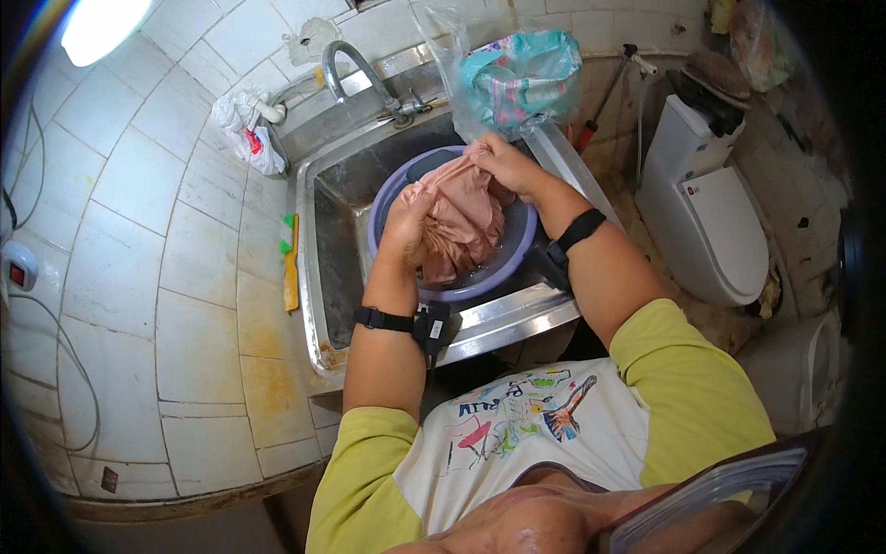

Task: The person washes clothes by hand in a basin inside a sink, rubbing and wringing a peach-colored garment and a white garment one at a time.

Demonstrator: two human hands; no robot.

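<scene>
A wet-looking pink garment (pixel 461 222) hangs gathered between my two hands over a purple basin (pixel 377 222). My left hand (pixel 406 222) is closed on its left edge. Higher and to the right, my right hand (pixel 503 164) pinches the upper edge of the same cloth. The garment's lower folds droop into the basin, where some water shows at the lower right. Behind it, a dark grey cloth (pixel 434 164) lies against the basin's far side. The basin stands inside a metal sink (pixel 318 277).
A curved faucet (pixel 355 65) rises behind the sink. Clear plastic with a turquoise patterned bundle (pixel 521 78) sits at the back right corner. A white plastic bag (pixel 247 129) hangs at the left, above a yellow-and-green brush (pixel 291 263). A white toilet (pixel 715 212) stands at the right.
</scene>
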